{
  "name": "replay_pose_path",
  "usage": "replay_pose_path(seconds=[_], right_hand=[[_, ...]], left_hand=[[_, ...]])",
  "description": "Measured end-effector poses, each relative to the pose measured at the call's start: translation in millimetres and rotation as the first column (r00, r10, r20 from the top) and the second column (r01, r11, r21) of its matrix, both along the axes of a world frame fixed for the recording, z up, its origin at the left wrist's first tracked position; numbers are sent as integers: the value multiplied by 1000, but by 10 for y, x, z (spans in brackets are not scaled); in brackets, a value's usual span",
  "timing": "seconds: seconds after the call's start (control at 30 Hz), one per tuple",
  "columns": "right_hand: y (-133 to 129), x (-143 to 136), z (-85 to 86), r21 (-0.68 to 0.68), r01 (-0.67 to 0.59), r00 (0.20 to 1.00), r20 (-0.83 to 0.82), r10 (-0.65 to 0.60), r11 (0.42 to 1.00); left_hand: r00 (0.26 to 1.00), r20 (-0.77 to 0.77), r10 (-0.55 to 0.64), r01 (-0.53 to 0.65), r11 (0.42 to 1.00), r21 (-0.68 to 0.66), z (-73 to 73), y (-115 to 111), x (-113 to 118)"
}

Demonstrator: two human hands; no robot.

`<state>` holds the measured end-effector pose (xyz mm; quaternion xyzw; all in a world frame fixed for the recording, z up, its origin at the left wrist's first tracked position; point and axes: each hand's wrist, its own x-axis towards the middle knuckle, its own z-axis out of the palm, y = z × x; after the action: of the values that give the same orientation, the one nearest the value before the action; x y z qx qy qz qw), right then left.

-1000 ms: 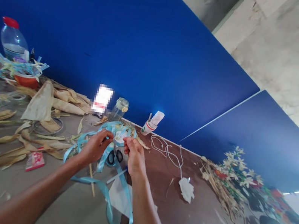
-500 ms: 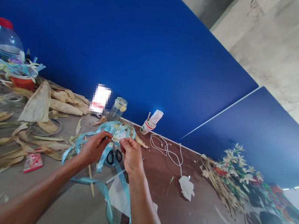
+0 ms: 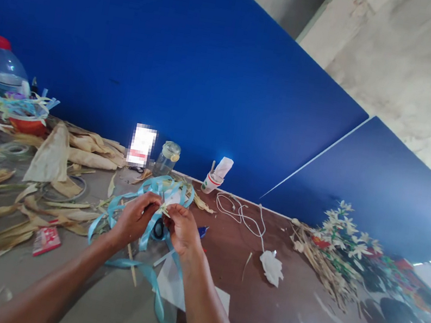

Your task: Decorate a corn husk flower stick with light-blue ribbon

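Observation:
My left hand (image 3: pixel 137 215) and my right hand (image 3: pixel 183 228) meet over the table, fingertips pinched together. Between them is a small pale yellow-green piece (image 3: pixel 165 208), seemingly a bit of corn husk, largely covered by the fingers. Light blue ribbon (image 3: pixel 144 270) loops behind, around and below both hands. Black-handled scissors (image 3: pixel 158 229) lie just under the fingers, partly hidden by the right hand. A thin wooden stick (image 3: pixel 132 266) rests below the left hand, and a white sheet (image 3: pixel 170 285) lies beneath the right forearm.
Dried corn husks (image 3: pixel 38 209) and a red packet (image 3: pixel 47 241) cover the left side. A glass jar (image 3: pixel 168 160), a paper cup (image 3: pixel 211 183) and a bright blurred rectangle (image 3: pixel 141 145) stand along the blue partition (image 3: pixel 155 52). White cable (image 3: pixel 244 220) and artificial flowers (image 3: pixel 342 232) are to the right.
My right hand has moved slightly left, closer to the left hand, and now covers more of the scissors. A small dark blue object shows beside the right wrist. The view has shifted a little.

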<state>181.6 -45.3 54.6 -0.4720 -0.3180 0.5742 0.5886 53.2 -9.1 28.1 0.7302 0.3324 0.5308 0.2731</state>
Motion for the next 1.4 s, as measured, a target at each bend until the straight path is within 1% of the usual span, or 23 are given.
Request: replay_pose_path(seconds=[0.13, 0.23, 0.37, 0.43, 0.5, 0.6, 0.67, 0.77, 0.97, 1.17, 1.3, 1.4], right_hand=[[4, -40, -27, -2, 2, 999, -44, -2, 1000], [7, -34, -20, -8, 40, 994, -97, -41, 999], [-37, 51, 44, -22, 148, 969, -194, -150, 989], [-82, 87, 82, -6, 205, 956, -212, -202, 979], [-131, 91, 113, 39, 213, 962, -184, -203, 976], [-183, 34, 143, 96, 169, 984, -73, -163, 981], [-194, -20, 154, 103, 150, 989, -17, -149, 983], [-183, -76, 160, 102, 134, 991, 13, -136, 986], [-164, -93, 144, 102, 155, 983, 82, -164, 983], [-139, -142, 70, 80, 136, 982, 122, -145, 988], [-103, -174, -15, 80, 120, 986, 105, -128, 990], [-84, -196, -62, 92, 130, 983, 114, -140, 987]], left_hand=[[999, -28, 24, -23, 999, 32, -20, -2, 4], [999, -32, 41, -40, 999, 35, -60, 13, 0], [995, 4, 95, -95, 992, 84, -102, 40, -12], [992, 20, 122, -124, 987, 106, -108, 48, -18], [989, 21, 149, -151, 983, 106, -107, 53, -22], [983, 15, 182, -183, 977, 110, -109, 55, -25], [983, 11, 186, -186, 976, 118, -115, 55, -25], [984, -4, 178, -176, 978, 109, -124, 53, -22], [983, 17, 183, -184, 982, 45, -118, 29, -9], [979, 22, 201, -200, 979, -47, -154, 21, -4], [979, 33, 200, -197, 977, -79, -157, 12, 10], [981, 44, 190, -185, 978, -93, -150, -10, 30]])
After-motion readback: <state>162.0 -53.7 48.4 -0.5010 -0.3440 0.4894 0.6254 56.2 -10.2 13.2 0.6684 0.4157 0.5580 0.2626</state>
